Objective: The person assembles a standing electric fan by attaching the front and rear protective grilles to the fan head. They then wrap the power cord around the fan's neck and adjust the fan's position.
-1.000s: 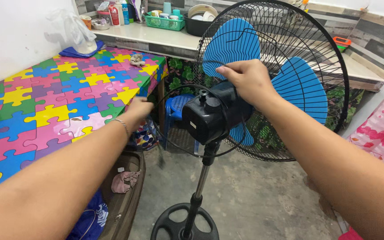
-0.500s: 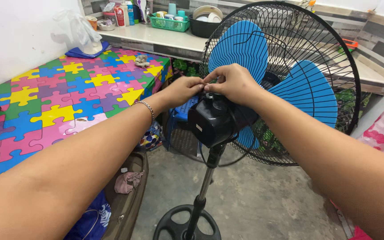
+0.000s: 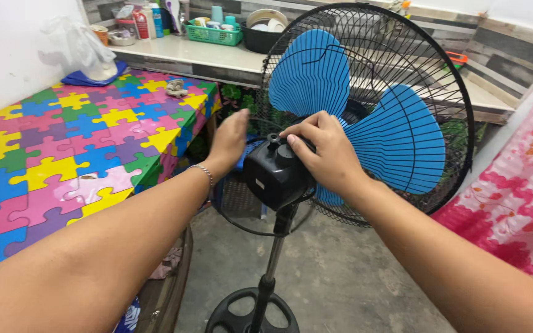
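Observation:
A black standing fan with blue blades (image 3: 396,139) and a round wire cage (image 3: 464,111) stands in front of me on a chrome pole (image 3: 271,265) with a black base (image 3: 229,311). My right hand (image 3: 325,151) rests on the black motor housing (image 3: 269,179), its fingers curled at the small knob (image 3: 274,140) on top. My left hand (image 3: 229,139), a bracelet on its wrist, is flat and open at the left rim of the cage, behind the housing. A black cord (image 3: 242,225) loops below the housing.
A table with a bright puzzle-pattern cover (image 3: 63,148) stands to the left. Behind it, a counter (image 3: 217,55) holds bottles, a green basket and a dark bowl. A pink floral cloth (image 3: 519,197) hangs at right. The floor (image 3: 340,277) is bare concrete.
Both hands were pinched together at the knob half a second ago. My left hand has since drawn back and opened by the cage; my right hand has settled lower on the housing.

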